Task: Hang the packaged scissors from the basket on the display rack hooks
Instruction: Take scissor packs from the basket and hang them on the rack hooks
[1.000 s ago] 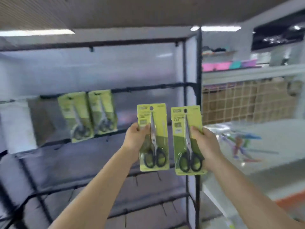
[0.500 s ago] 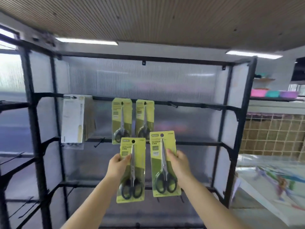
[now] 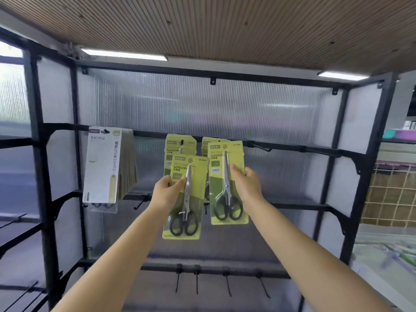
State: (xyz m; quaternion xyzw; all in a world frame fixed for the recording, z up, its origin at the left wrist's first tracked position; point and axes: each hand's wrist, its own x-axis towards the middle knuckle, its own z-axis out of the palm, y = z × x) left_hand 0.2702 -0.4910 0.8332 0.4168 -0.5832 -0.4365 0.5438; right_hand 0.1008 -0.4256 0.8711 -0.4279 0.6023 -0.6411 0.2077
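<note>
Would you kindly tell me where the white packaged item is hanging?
In the head view, the white package hangs on the rack's upper rail, left of the hung scissors packs.

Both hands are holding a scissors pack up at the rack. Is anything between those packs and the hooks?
Yes. Each hook already carries a hung pack, directly behind the left pack and the right pack. Further right, a bare hook looks free.
</note>
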